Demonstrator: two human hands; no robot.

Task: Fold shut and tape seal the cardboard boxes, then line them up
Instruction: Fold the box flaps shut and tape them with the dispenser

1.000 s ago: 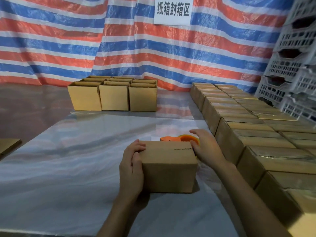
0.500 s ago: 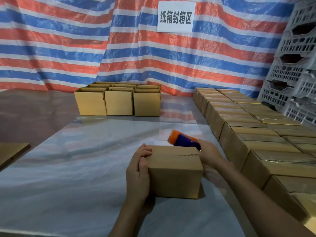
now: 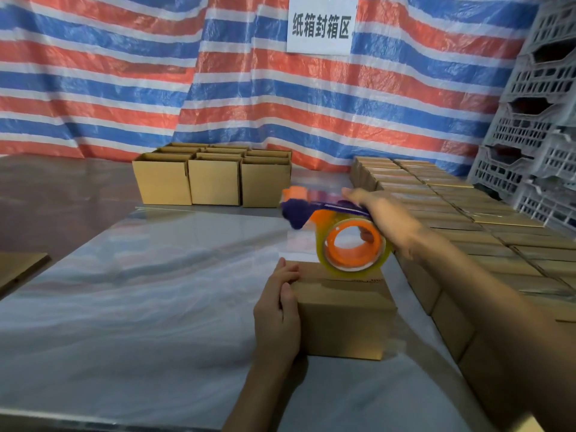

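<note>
A plain brown cardboard box (image 3: 343,310), flaps folded down, sits on the shiny worktop (image 3: 140,291). The left hand (image 3: 276,310) lies flat against its left face, fingers straight. Just above it, the right hand (image 3: 386,219) grasps a blurred orange tape dispenser (image 3: 339,232) in its fingers. Sealed boxes (image 3: 467,244) line the right edge. Open boxes (image 3: 215,179) stand farther back, before a striped tarp (image 3: 124,88).
</note>
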